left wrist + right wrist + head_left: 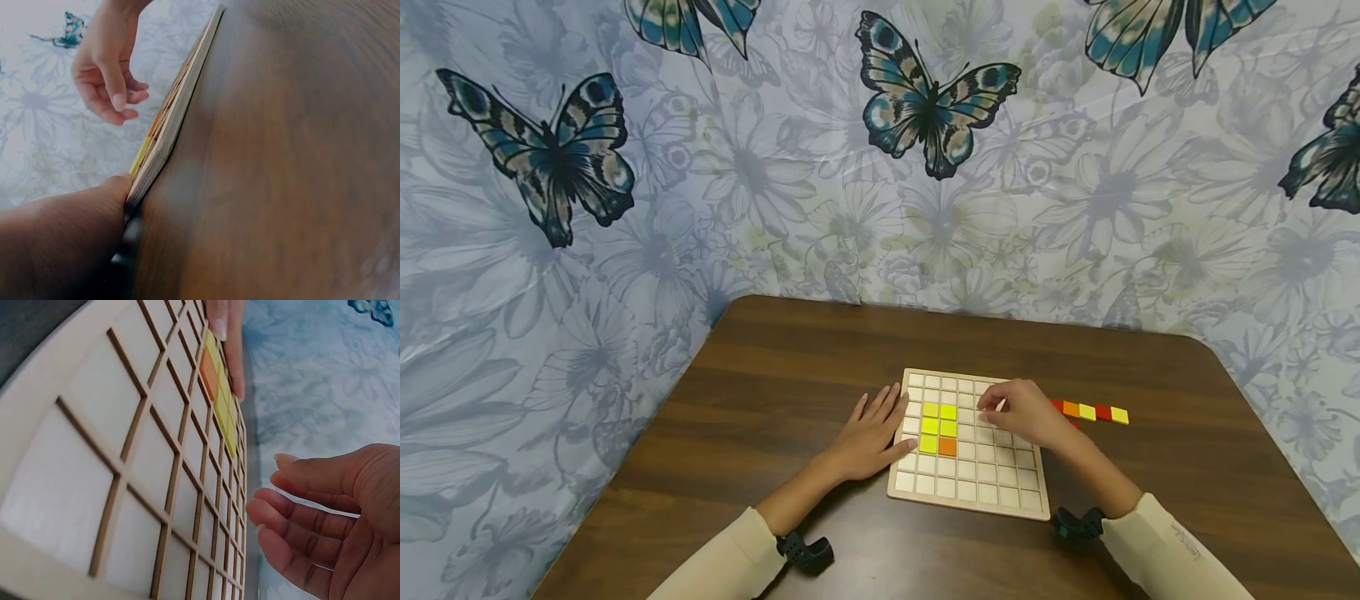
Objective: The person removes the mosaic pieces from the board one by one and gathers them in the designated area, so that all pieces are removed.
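Note:
A square wooden grid board [967, 493] with white cells lies on the table. Several yellow tiles [928, 425] and one orange tile [948, 447] sit in cells toward its left side. My left hand [868, 439] rests with spread fingers at the board's left edge, its thumb reaching over the rim. Above the upper right part of the board hovers my right hand [1026, 410], fingers loosely bent. In the right wrist view, no tile shows between the thumb and fingers of this right hand [325, 519].
Right of the board, a row of loose red, orange and yellow tiles [1087, 412] lies on the brown table [805, 367], partly hidden by the right hand. A butterfly-patterned cloth [820, 208] hangs behind the table. Dark bands [805, 553] circle both wrists.

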Motion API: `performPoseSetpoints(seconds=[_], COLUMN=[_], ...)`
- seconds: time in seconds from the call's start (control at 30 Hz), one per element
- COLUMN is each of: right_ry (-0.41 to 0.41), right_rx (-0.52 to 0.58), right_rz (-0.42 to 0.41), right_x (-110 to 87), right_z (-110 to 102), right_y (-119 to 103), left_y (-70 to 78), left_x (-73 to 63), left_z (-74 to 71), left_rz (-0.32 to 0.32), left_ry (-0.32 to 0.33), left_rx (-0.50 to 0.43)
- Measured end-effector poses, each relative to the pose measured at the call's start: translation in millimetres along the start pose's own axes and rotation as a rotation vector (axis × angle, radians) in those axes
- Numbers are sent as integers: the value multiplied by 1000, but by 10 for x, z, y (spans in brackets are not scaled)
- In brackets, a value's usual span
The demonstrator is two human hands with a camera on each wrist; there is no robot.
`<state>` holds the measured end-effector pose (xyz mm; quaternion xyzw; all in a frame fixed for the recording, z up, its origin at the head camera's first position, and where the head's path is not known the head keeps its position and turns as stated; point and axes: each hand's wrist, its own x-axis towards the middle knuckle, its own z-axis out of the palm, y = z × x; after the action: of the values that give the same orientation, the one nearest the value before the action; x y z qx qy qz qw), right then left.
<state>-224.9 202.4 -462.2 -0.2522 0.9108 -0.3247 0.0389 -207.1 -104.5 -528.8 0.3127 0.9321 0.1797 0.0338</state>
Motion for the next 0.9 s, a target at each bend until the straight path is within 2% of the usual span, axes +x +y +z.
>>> performPoseSetpoints(seconds=[0.2,0.37,0.63,0.9], right_ry=[-45,-59,-62,-71], right_rx=[-33,-59,-116,-122], right_rz=[-6,-18,0,-1], right_x=[150,243,331,381], right_z=[92,172,266,313], right_y=[-84,-117,-107,-72], left_y=[-43,-38,-82,-99], left_x=[6,1,12,18], left_z=[55,46,103,118], left_rz=[-2,1,-2,-3], left_ry=[9,13,12,16], left_rx=[10,-5,39,37])
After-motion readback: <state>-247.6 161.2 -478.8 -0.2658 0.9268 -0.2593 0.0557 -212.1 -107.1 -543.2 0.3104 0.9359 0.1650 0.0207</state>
